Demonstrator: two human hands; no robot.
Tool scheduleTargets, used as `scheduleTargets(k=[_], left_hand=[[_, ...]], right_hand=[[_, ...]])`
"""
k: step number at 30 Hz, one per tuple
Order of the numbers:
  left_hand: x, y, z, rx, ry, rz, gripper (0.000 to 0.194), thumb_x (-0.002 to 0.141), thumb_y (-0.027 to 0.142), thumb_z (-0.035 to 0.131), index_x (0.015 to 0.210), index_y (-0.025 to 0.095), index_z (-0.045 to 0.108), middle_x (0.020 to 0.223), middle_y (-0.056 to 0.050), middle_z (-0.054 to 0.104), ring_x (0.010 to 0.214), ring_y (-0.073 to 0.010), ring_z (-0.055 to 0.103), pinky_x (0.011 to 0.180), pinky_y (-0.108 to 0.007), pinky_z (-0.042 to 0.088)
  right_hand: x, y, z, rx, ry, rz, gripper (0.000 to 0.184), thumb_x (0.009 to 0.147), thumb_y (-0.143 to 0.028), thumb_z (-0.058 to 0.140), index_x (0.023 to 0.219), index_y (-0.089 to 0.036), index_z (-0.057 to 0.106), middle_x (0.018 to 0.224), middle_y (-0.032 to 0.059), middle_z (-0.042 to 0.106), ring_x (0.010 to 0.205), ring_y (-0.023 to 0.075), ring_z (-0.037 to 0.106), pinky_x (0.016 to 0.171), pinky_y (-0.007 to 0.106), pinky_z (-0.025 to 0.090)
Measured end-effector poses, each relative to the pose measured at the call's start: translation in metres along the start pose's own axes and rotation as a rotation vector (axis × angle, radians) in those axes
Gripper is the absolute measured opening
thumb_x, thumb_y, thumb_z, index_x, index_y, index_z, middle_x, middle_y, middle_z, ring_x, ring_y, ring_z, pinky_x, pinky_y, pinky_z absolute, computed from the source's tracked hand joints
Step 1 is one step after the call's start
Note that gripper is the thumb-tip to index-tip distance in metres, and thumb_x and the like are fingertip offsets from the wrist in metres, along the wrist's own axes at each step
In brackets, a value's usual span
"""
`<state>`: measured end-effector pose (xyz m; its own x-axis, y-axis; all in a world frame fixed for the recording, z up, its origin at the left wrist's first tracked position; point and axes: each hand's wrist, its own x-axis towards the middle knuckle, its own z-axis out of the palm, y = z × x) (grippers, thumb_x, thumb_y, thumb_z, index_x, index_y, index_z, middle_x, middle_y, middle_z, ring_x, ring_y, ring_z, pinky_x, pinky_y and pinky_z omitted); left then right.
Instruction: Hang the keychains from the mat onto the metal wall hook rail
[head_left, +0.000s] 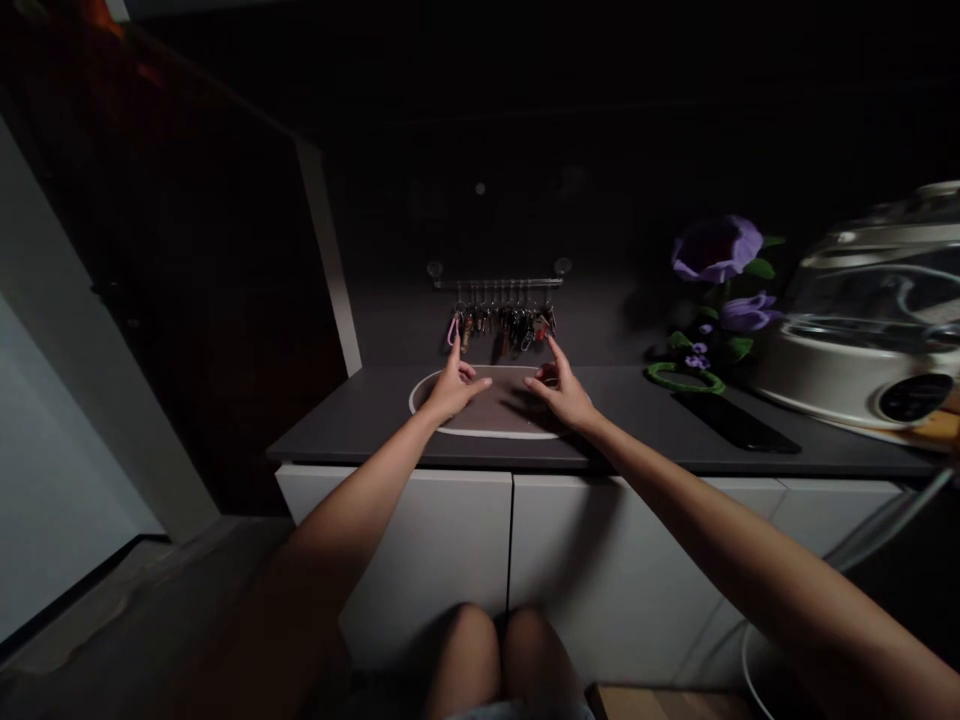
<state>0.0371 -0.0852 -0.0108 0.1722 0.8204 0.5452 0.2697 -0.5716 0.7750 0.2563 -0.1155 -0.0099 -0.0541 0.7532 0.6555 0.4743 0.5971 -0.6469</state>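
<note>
Both hands reach over an oval mat or tray (495, 433) with a pale rim on the dark counter. My left hand (452, 388) is above its left part, index finger pointing up and thumb stretched inward, holding nothing. Above its right part is my right hand (564, 394), with index finger and thumb spread and the other fingers curled; I see nothing in it. Several bunches of keys (506, 325) hang from a rail (498, 284) on the dark wall just beyond the fingertips. A pink carabiner-like loop (453, 330) hangs by my left index fingertip, and a red item (540, 332) near my right one.
Right of the mat, purple felt-like flowers (720, 250) stand on a green ring base (660, 378). A black phone (735, 422) lies before them. A large cream appliance (825, 350) fills the counter's right end. White cabinet doors (442, 540) are below; a dark door (187, 300) is left.
</note>
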Motion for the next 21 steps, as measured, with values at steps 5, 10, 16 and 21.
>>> scheduleTargets(k=[5, 10, 16, 21], left_hand=[[0.062, -0.007, -0.022, 0.222, 0.207, -0.166, 0.096, 0.057, 0.042, 0.073, 0.136, 0.016, 0.027, 0.134, -0.016, 0.036, 0.125, -0.0285, 0.033, 0.1, -0.035, 0.028], [0.123, -0.021, -0.022, -0.005, 0.204, -0.24, 0.068, 0.051, 0.038, 0.078, 0.11, 0.016, 0.052, 0.12, -0.016, 0.052, 0.114, -0.028, 0.047, 0.086, -0.033, 0.041], [0.163, -0.036, 0.006, -0.505, 0.062, -0.318, 0.034, 0.058, 0.035, 0.075, 0.075, 0.015, 0.054, 0.063, 0.0, 0.058, 0.051, -0.0101, 0.054, 0.046, -0.021, 0.04], [0.169, -0.032, 0.031, -0.768, 0.029, -0.304, 0.039, 0.057, 0.033, 0.076, 0.081, 0.019, 0.049, 0.06, 0.005, 0.055, 0.044, -0.0076, 0.052, 0.045, -0.02, 0.041]], right_hand=[[0.066, 0.026, -0.027, -0.098, 0.235, 0.199, 0.102, 0.053, -0.056, 0.07, 0.136, -0.016, 0.026, 0.127, 0.0171, 0.041, 0.116, 0.0284, 0.042, 0.097, 0.042, 0.037], [0.126, 0.056, -0.036, -0.001, 0.239, 0.393, 0.104, 0.048, -0.056, 0.073, 0.132, -0.017, 0.027, 0.13, 0.0164, 0.04, 0.116, 0.0271, 0.043, 0.094, 0.038, 0.041], [0.147, 0.07, -0.01, 0.287, 0.184, 0.398, 0.078, 0.056, -0.049, 0.071, 0.119, -0.023, 0.035, 0.101, 0.0061, 0.057, 0.075, 0.0149, 0.057, 0.058, 0.026, 0.049], [0.149, 0.069, 0.019, 0.436, 0.202, 0.303, 0.065, 0.057, -0.046, 0.072, 0.108, -0.024, 0.039, 0.1, 0.0029, 0.057, 0.081, 0.014, 0.057, 0.067, 0.026, 0.05]])
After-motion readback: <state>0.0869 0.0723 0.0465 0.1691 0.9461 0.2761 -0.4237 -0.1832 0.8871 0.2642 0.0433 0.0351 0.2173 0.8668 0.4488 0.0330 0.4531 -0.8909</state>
